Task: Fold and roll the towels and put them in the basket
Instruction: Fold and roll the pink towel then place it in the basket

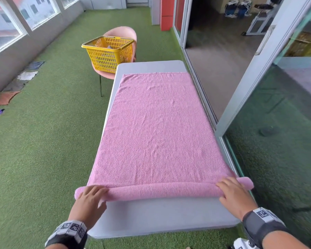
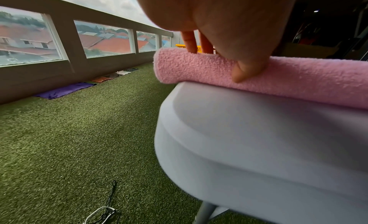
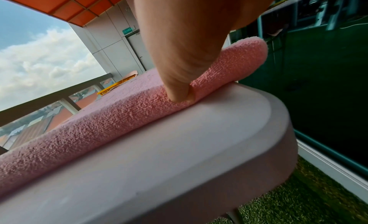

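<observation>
The rolling step is under way and only just begun: the pink towel (image 1: 156,132) lies flat along the grey table (image 1: 162,214), filling the middle of the head view, and its near edge is turned into a thin roll across the lower part of the frame. The left hand (image 1: 90,200) grips the roll's left end, with the thumb at its near side and the fingers (image 2: 190,41) over the top; the right hand (image 1: 235,194) holds the right end likewise, its thumb pressed into the roll in the right wrist view. Both ends overhang the table's sides slightly. The yellow basket (image 1: 107,54) sits on a pink chair (image 1: 122,32) at the upper left, well apart from the hands. The next move probably calls for even, matched pushing away from the person, or the roll will likely skew.
</observation>
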`<act>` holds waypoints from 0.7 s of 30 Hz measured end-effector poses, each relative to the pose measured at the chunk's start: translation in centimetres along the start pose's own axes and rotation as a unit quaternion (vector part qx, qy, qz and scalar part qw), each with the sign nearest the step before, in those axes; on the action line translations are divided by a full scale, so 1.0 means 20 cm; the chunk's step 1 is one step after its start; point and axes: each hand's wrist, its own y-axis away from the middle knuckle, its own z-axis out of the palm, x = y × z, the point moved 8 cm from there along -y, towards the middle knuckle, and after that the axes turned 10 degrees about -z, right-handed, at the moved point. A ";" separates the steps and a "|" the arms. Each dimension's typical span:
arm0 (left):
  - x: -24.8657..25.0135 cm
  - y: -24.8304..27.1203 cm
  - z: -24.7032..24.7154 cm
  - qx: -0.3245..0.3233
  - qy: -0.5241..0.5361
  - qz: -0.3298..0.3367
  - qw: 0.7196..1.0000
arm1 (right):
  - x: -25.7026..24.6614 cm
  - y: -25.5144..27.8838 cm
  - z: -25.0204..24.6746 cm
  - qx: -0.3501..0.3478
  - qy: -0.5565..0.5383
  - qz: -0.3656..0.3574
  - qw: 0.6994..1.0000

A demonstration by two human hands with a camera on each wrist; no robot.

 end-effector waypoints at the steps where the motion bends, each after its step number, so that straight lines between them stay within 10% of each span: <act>1: 0.00 0.00 -0.01 0.000 -0.012 -0.002 1.000 | 0.00 0.00 0.00 -0.008 0.011 0.000 1.000; 21: 0.06 -0.05 -0.07 0.059 0.039 -0.011 0.997 | -0.04 -0.04 -0.06 0.036 -0.046 0.004 0.998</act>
